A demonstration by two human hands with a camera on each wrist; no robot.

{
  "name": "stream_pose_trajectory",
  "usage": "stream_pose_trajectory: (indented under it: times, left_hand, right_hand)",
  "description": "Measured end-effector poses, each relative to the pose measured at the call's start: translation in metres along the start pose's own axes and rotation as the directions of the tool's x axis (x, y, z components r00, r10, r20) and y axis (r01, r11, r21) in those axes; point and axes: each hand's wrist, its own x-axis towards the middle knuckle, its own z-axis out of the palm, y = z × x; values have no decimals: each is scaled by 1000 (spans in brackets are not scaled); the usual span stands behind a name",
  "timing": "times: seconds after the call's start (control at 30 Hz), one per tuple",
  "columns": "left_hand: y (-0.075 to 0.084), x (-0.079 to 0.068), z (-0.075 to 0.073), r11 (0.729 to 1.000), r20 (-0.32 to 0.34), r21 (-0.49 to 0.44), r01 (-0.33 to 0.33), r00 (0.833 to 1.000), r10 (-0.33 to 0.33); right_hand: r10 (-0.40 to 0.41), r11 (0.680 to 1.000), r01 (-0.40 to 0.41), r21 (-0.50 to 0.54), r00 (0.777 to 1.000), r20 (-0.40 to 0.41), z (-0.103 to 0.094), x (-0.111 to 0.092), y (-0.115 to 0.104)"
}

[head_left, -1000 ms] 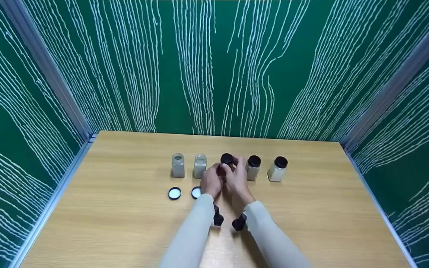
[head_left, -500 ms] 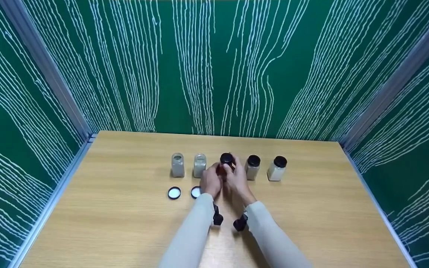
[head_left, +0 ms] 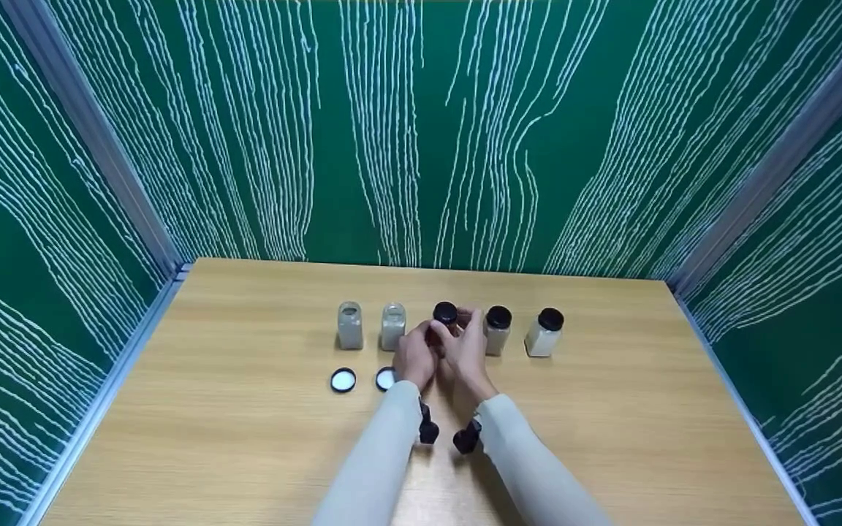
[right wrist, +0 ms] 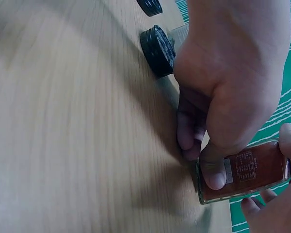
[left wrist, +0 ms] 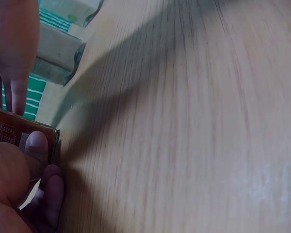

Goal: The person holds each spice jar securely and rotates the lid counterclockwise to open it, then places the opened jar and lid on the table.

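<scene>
A glass jar of red-brown contents stands upright on the table in the middle of the row. Its black lid shows from above in the head view. My left hand grips the lower part of the jar, with the thumb pressed over its label. Up at the top end, my right hand holds the lid, thumb at the front and fingers round the far side. The right hand's fingers also show above the jar in the left wrist view.
Two lidless jars, one far left and one nearer, stand left of the hands. Their upturned black lids, one and another, lie in front. Two black-lidded jars, one close and one farther, stand to the right.
My right hand turns slightly at the lid, its thumb shifting a little to the left round the front. The left hand and the jar stay in place.
</scene>
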Motion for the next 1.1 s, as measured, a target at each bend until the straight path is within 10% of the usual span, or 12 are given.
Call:
stream_pose_trajectory:
  times: [0.6,1.1]
  left_hand:
    - [1,-1,-2,999,17,-35,-1,1000,2]
    - [-1,1,2,999,-36,10,-31,999,31]
  right_hand:
    - [42,998,-34,-61,991,126,-7,-2,-1]
    - [-4,997,-2,-76,997,-75,2,0,-3]
